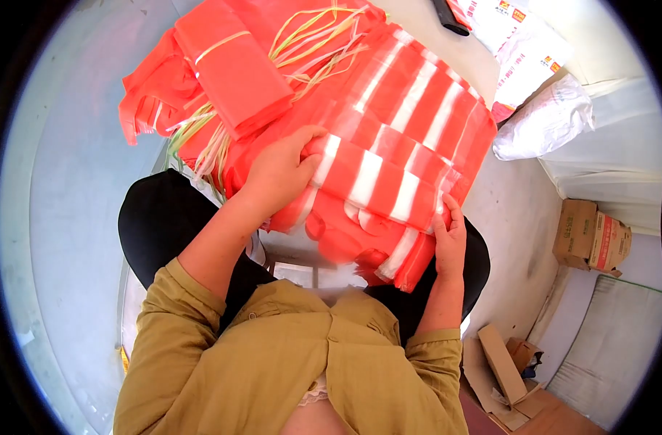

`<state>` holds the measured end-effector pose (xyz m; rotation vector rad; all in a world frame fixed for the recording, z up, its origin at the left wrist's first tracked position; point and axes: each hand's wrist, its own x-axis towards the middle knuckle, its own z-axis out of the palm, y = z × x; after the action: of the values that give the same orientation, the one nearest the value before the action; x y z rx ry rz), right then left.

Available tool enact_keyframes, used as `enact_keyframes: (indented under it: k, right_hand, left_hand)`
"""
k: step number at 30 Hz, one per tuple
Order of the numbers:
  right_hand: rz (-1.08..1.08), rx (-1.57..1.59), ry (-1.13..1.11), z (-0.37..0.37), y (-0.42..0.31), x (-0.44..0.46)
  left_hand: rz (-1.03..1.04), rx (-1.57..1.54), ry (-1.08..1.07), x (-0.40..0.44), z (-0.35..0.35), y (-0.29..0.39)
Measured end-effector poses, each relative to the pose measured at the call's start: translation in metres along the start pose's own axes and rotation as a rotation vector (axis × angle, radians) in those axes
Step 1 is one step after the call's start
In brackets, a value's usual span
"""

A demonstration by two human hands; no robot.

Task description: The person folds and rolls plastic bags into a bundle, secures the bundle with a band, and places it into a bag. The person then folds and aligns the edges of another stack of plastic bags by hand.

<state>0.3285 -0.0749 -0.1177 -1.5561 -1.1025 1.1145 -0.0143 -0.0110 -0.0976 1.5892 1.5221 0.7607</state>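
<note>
A flat stack of red plastic bags with white stripes (389, 156) spreads across my lap, its near layer folded over. My left hand (284, 170) pinches the left end of this folded layer between thumb and fingers. At the other end, my right hand (451, 235) is closed on the layer's right edge. Loose red plastic hangs below, between my knees. On the upper left lies a folded red bundle (237, 69) with a pale band around it. Beside it are several yellow, green and white plastic strips (320, 36).
White printed sacks (523, 51) and a crumpled white bag (548, 119) lie at the upper right, near a black object (451, 18). Cardboard boxes (590, 238) stand by the right wall. Flattened cardboard (501, 366) is on the floor at the lower right.
</note>
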Motion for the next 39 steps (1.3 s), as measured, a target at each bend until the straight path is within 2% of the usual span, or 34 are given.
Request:
enact_keyframes:
  k: [6, 9, 21, 39]
  right_hand:
    - [0.021, 0.004, 0.047, -0.003, -0.002, -0.002]
    - [0.000, 0.069, 0.060, -0.002, -0.004, -0.002]
    - [0.030, 0.007, 0.122, -0.004, 0.004, 0.003]
    - [0.044, -0.107, 0.175, -0.005, 0.006, 0.005]
  left_hand:
    - [-0.064, -0.136, 0.009, -0.001, 0.000, 0.006]
    - [-0.016, -0.219, 0.037, 0.003, 0.004, -0.005]
    - [-0.039, -0.089, 0.071, 0.006, 0.001, -0.007]
    - [-0.042, -0.097, 0.076, 0.011, 0.005, -0.016]
